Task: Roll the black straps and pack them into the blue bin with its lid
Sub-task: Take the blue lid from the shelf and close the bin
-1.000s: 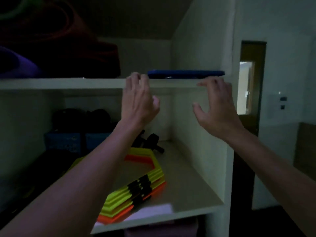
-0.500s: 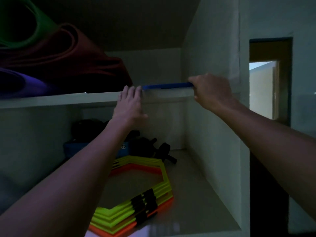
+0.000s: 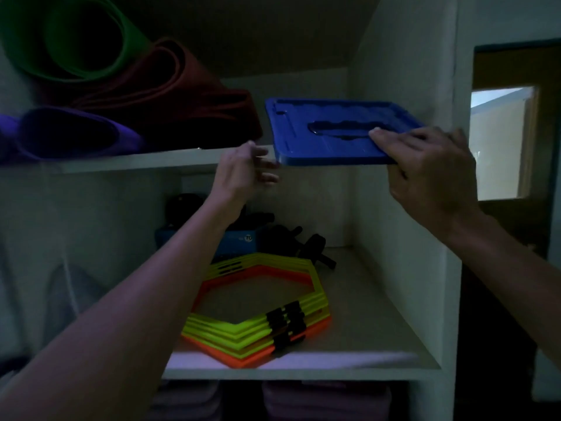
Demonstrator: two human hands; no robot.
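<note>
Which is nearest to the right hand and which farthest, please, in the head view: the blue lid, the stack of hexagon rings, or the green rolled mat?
1. Blue lid: held in the right hand, top shelf.
2. Stack of hexagon rings: lower shelf, below left.
3. Green rolled mat: far upper left.

My upper shelf (image 3: 136,161): rolled green mat (image 3: 69,38), red mat (image 3: 170,95), purple mat (image 3: 66,132); below, stacked yellow-orange hexagon rings (image 3: 261,311)

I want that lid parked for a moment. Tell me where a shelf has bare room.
Middle shelf: a bare strip between the hexagon rings and the right wall. Its back is crowded with the blue bin and black gear. Upper shelf: rolled mats fill the left; the lid, in the right hand, covers the right.
</note>
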